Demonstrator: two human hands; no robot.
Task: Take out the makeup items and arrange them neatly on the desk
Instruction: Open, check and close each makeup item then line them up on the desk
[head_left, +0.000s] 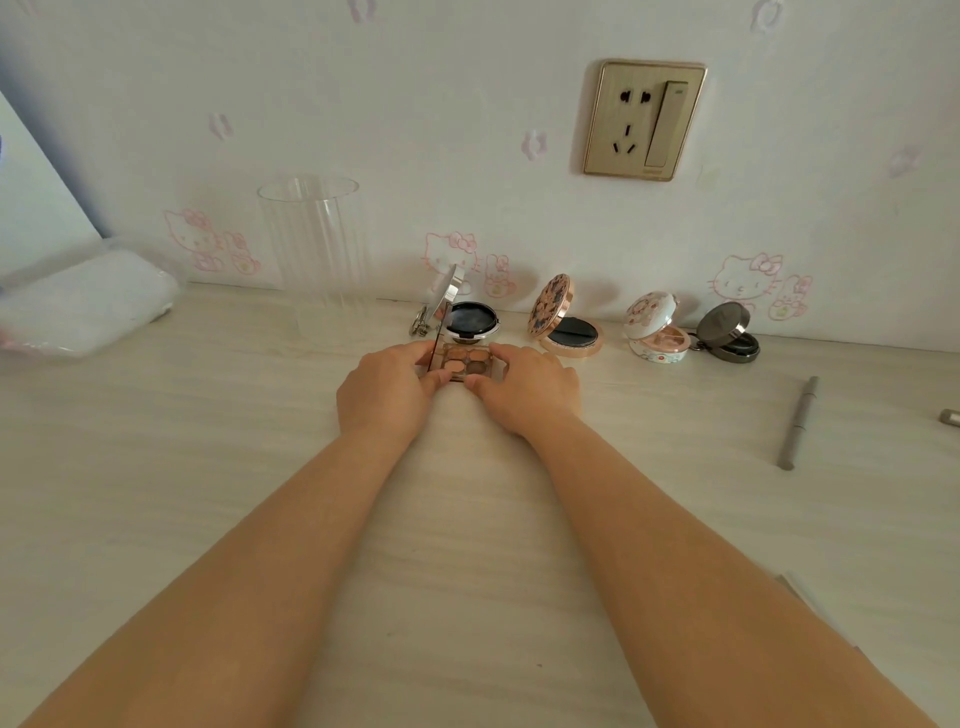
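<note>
An open eyeshadow palette (464, 361) with brown and orange pans lies on the desk, held between both hands. My left hand (387, 389) grips its left side and raised lid. My right hand (527, 387) pinches its right side. Behind it along the wall stand several open compacts: a silver one with a black pad (470, 317), a rose-gold floral one (566, 325), a white floral one (657, 332) and a dark grey one (727, 335). A grey makeup pencil (797, 423) lies at the right.
A tall clear plastic cylinder (317, 249) stands at the back left of the wooden desk (208, 441). A white pouch in clear wrap (83, 306) lies at the far left. A small metal clip (420, 322) sits by the silver compact. Another tube end (949, 417) shows at the right edge.
</note>
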